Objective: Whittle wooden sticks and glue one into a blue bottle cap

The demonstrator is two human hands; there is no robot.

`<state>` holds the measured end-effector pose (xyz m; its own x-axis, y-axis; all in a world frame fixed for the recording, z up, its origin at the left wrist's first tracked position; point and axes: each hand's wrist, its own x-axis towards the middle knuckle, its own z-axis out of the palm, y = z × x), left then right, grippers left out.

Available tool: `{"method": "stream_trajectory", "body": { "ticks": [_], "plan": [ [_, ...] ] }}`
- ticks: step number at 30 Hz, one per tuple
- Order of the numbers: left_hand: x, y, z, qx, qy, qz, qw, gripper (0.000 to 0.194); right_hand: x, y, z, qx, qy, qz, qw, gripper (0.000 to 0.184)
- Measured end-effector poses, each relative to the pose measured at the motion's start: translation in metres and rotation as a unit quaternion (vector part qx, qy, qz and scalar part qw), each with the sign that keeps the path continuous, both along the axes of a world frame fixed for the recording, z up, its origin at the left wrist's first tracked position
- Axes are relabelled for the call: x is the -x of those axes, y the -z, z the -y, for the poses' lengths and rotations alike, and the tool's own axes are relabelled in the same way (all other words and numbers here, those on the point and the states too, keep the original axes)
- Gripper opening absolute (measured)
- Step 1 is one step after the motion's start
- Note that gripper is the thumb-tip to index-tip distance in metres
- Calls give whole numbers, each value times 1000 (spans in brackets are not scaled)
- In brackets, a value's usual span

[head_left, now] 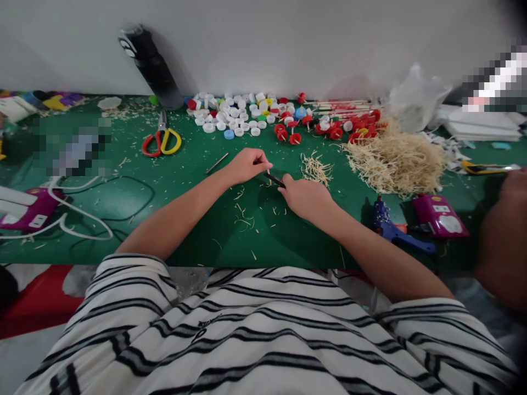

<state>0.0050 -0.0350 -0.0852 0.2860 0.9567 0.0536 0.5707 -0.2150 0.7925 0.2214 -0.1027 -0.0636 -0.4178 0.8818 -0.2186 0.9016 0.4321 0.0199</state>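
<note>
Left hand [247, 164] fingers pinching thin stick [268, 173]; right hand [307, 198] fingers closed on dark tool [275, 180], above green counter [197, 186].

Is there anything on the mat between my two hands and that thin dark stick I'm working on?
Nothing visible is in the way: the left hand and right hand both already pinch the thin dark stick above the green mat, with only loose wood slivers beneath.

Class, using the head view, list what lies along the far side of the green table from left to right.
Scissors → white bottle caps → red caps on sticks → pile of wood shavings → clear plastic bag.
</note>
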Motion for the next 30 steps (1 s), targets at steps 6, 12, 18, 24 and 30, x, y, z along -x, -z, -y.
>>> {"method": "stream_trajectory", "body": {
  "ticks": [6,12,18,24,30],
  "plan": [
    [0,4,-1,0,-1,8,1000,23,-1,-5,-1,17,4,4,1000,49],
    [0,8,-1,-3,-3,28,1000,27,-1,-8,1,16,-6,17,1000,45],
    [-1,7,0,8,-19,41,999,26,-7,-11,5,22,0,41,999,47],
    [-1,8,-1,3,-13,42,999,26,-13,-9,12,9,3,57,998,49],
    [-6,9,-4,-4,-2,38,999,26,-2,-6,6,0,1,45,999,49]
  ]
}}
